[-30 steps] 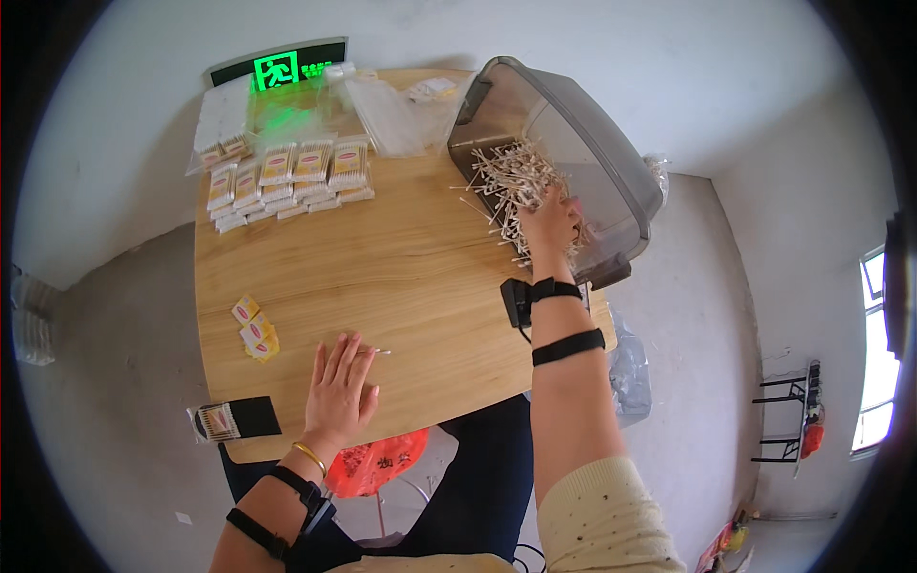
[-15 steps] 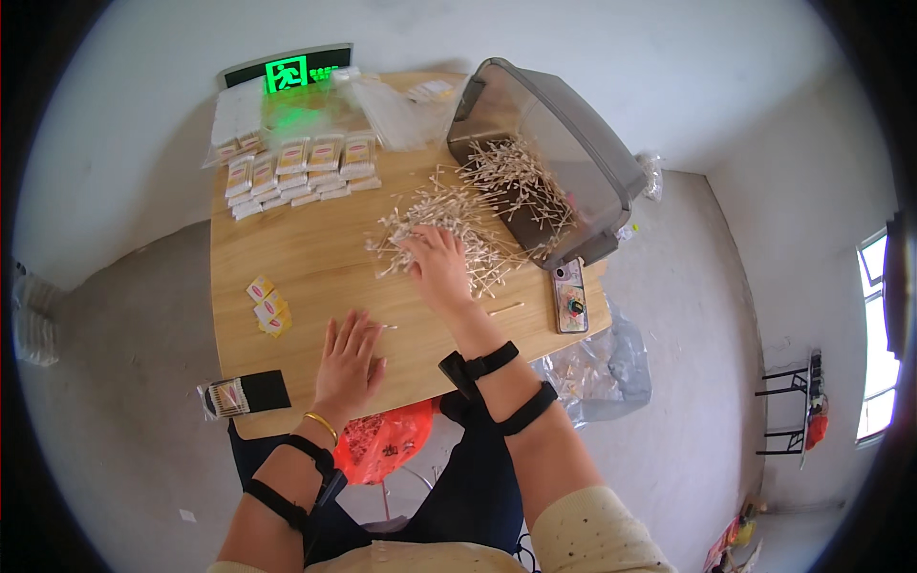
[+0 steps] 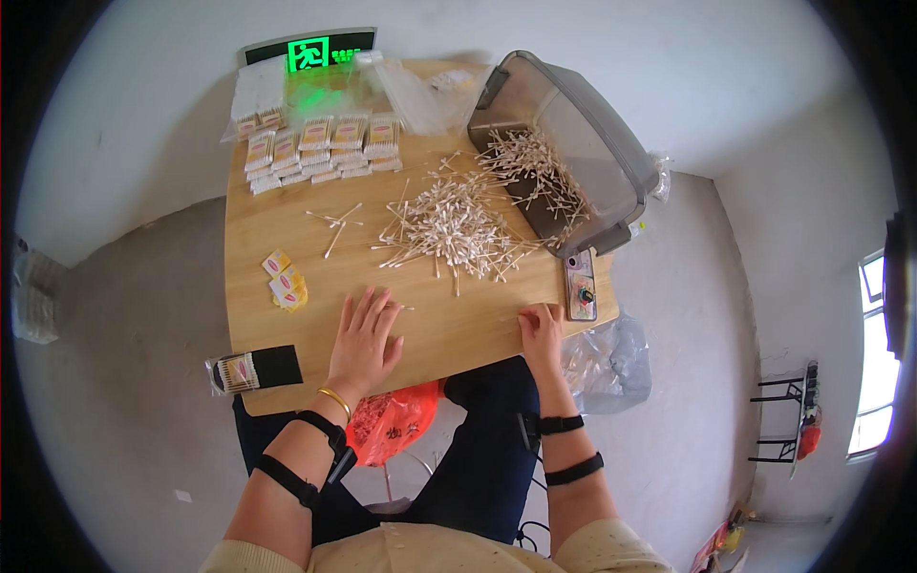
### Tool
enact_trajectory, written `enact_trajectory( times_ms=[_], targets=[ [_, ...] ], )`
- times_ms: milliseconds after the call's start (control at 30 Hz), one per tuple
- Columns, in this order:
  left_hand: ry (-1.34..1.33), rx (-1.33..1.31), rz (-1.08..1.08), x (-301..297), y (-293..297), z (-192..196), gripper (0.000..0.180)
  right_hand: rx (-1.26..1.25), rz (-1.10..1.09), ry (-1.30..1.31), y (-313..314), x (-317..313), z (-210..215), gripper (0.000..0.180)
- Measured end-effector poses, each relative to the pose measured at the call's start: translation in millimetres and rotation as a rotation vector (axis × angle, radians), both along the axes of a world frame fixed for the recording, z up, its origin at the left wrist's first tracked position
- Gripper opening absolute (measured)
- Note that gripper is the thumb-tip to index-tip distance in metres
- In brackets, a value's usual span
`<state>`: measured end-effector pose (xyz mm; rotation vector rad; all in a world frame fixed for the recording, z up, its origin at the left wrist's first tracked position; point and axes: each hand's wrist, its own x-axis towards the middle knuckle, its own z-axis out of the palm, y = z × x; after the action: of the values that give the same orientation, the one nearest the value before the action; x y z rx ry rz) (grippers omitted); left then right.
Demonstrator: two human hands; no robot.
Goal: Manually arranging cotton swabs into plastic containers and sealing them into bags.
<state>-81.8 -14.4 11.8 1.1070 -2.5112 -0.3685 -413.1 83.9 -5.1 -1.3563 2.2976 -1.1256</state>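
My left hand (image 3: 366, 334) lies flat on the table with its fingers stretched out. The white tip of a cotton swab (image 3: 408, 307) pokes out beside its fingers. Over by the table's right front part, my right hand (image 3: 542, 336) has its fingers pinched together; whatever they hold, if anything, is too small to make out. Beyond both hands spreads a loose pile of cotton swabs (image 3: 454, 229). A few separate swabs (image 3: 334, 227) lie crossed to the left of it. More swabs spill from a grey translucent bin (image 3: 621, 158) tipped on its side.
Packed swab bundles (image 3: 315, 143) stand stacked at the back left, near clear plastic bags (image 3: 411, 95). Small yellow-white cards (image 3: 285, 285) lie at the left. A black pouch with swabs (image 3: 253, 371) sits at the front left corner. A phone (image 3: 581, 286) is beside my right hand.
My right hand has left the swab pile and come back to the right front, with its fingers pinched. A few swabs now lie apart, left of the pile. The left hand stays flat.
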Motion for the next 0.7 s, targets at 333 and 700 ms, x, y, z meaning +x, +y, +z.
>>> enact_trajectory(
  times_ms=[333,700],
  targets=[
    [0.076,0.051,-0.029,10,2,-18,0.050,-0.103,0.389,0.197,-88,147,6,0.008],
    [0.094,0.173,-0.072,27,20,3,0.062,-0.033,0.416,0.148,-98,162,5,0.011]
  ],
)
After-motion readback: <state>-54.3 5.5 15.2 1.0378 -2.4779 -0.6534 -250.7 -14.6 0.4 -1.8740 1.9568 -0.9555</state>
